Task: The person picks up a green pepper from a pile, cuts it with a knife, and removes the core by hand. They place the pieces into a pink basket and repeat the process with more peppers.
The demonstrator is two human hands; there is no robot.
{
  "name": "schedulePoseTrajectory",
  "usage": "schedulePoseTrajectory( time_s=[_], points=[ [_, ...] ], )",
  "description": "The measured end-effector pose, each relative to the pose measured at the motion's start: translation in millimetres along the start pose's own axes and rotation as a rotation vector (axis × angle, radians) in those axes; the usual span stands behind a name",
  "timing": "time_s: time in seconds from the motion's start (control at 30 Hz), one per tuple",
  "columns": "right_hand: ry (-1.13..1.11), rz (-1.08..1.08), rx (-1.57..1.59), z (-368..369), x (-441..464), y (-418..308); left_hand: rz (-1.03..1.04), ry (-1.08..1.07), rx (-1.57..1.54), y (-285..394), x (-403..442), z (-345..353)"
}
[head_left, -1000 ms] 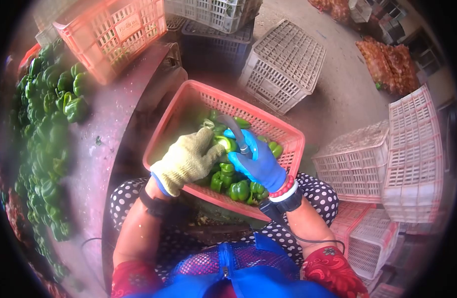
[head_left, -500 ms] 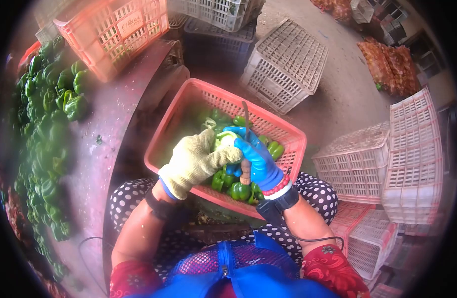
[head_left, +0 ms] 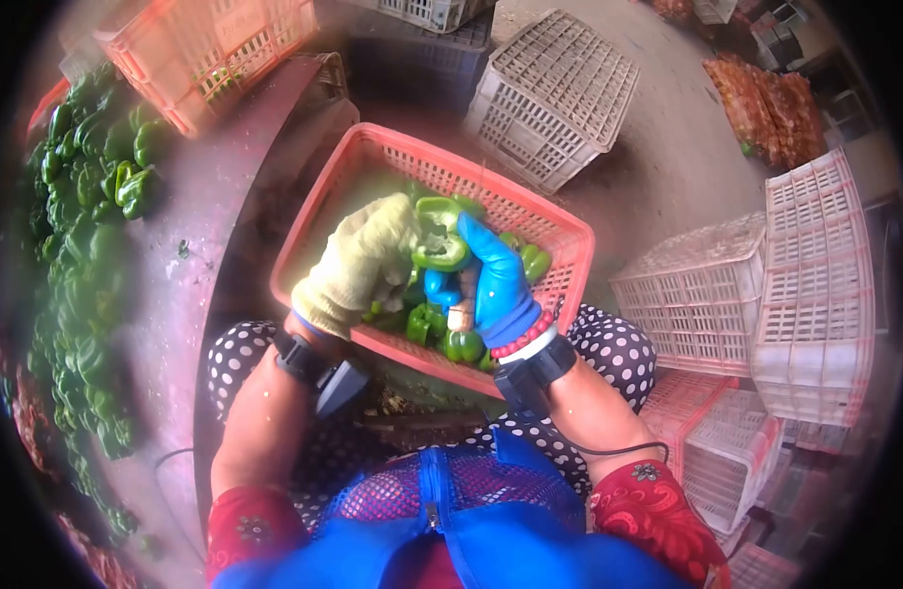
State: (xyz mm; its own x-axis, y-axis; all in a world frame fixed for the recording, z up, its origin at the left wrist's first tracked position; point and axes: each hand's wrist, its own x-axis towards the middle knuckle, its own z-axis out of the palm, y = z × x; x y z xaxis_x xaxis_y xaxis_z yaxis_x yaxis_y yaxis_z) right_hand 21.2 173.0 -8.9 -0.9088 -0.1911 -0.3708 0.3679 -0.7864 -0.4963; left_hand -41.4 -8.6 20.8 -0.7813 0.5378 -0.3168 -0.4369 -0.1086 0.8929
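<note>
Pepper pile [head_left: 88,294]: on the slab, left of the basket.
Basket [head_left: 545,228]: pink, slotted, beneath both hands, with green peppers inside.
Left hand [head_left: 358,263]: yellow-gloved; fingers curled, grasping the cut pepper's left edge.
Right hand [head_left: 498,280]: blue-gloved; upper fingers against the pepper's right edge, lower fingers clenched around the handle.
Cut pepper [head_left: 439,236]: above the basket, between both hands' fingertips, hollow exposed.
Handle [head_left: 460,316]: below the pepper; blade not discernible.
</note>
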Motion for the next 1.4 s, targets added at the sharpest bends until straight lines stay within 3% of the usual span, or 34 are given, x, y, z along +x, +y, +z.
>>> schedulePoseTrajectory(
  time_s=[0.1,0.17,0.2,0.23,0.27,0.33,0.37,0.4,0.47,0.53,0.57,0.6,0.7,0.73,0.9,1.0,1.03,1.13,1.27,1.4],
  points=[
    [-0.108,-0.061,0.036,-2.0,1.7,-11.5,-0.120,0.108,-0.271,-3.8,5.0,10.6],
    [-0.090,-0.059,-0.037,-2.7,-6.5,-26.0,0.200,0.187,-0.134,-12.9,13.1,10.3],
    [-0.028,-0.061,-0.112,-4.1,-9.8,-29.6,0.203,0.046,-0.267,4.1,1.0,-1.1],
    [0.048,-0.092,-0.461,10.4,-16.4,-34.6,0.185,-0.095,-0.397,21.1,-12.1,-11.9],
    [0.105,-0.142,-0.803,22.4,-21.5,-38.1,0.175,0.161,-0.098,57.1,-45.6,-7.8],
    [0.141,-0.161,-1.520,-12.6,-6.0,-34.3,0.419,0.160,0.425,60.7,-78.3,-61.3],
    [0.178,-0.074,-1.436,-23.6,-4.1,-31.2,0.038,0.315,0.351,92.2,-123.5,-54.4],
    [0.228,0.022,-1.360,-32.1,-4.3,-27.5,0.004,0.388,0.586,91.2,-152.5,-71.5],
    [0.176,0.016,-1.097,-29.6,-8.4,-25.2,-0.077,0.433,1.249,82.4,-208.7,-100.2],
    [0.147,0.014,-0.966,-25.4,-5.5,-30.9,-0.483,0.447,1.365,76.3,-246.8,-114.9],
    [0.193,0.083,-0.848,-15.2,-8.7,-39.3,-0.541,0.532,1.291,74.9,-256.0,-129.9],
    [0.157,0.076,-0.731,-28.4,-1.5,-43.6,-0.539,0.658,1.313,69.9,-257.7,-154.4],
    [0.222,-0.002,-0.303,-38.7,10.9,-44.8,-0.223,1.253,1.213,36.7,-244.2,-262.6],
    [0.238,-0.010,-0.203,-49.6,17.2,-43.0,-0.252,1.408,1.198,40.2,-232.7,-277.1],
    [0.334,0.060,-0.070,-69.6,31.7,-26.1,-0.254,1.665,1.156,-0.8,-188.2,-371.2],
    [0.321,0.050,-0.195,-44.7,26.0,-17.6,-0.019,1.596,0.685,6.2,-188.2,-354.3],
    [0.280,0.015,-0.217,-41.4,25.0,-14.0,0.165,1.487,0.295,11.8,-183.7,-335.4],
    [0.071,-0.076,-0.361,-34.0,22.7,-4.7,0.287,1.153,-0.018,26.8,-178.6,-286.9],
    [-0.121,-0.032,-0.423,-13.3,17.4,4.8,0.307,0.672,-0.166,60.4,-140.1,-166.6],
    [-0.214,0.057,-0.220,29.2,-1.2,9.2,0.159,0.292,-0.030,59.9,-84.1,-48.4]
  ],
)
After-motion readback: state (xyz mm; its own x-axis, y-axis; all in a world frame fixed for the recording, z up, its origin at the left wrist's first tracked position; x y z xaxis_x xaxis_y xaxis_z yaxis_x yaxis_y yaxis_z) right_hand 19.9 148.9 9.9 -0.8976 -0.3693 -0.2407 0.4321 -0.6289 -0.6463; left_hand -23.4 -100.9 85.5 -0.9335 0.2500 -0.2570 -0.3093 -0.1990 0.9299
